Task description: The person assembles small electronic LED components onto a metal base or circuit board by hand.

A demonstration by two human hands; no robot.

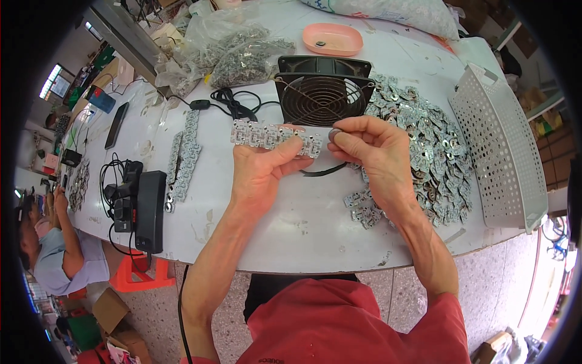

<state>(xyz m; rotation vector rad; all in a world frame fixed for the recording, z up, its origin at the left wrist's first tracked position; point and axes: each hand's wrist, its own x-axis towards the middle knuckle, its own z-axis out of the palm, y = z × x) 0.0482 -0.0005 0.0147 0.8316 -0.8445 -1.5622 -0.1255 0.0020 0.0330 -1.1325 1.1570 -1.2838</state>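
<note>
My left hand [260, 173] grips a strip of small white circuit boards [251, 134], holding it level above the table with the thumb on top. At the strip's right end, my right hand [373, 148] pinches a small dark round piece [333, 136] between thumb and fingertips. Whether that piece touches the strip I cannot tell. To the right lies a large heap of small separate circuit boards [427, 151], partly behind my right hand. Just beyond my hands stands a black fan with a wire guard [324, 100].
Rows of boards [185, 158] and black power adapters [150, 209] lie at left. A white perforated basket [503, 151] stands right. Farther back are a pink dish [332, 39], bags of metal parts [239, 60] and a black cable [233, 103]. Another person [63, 242] sits far left.
</note>
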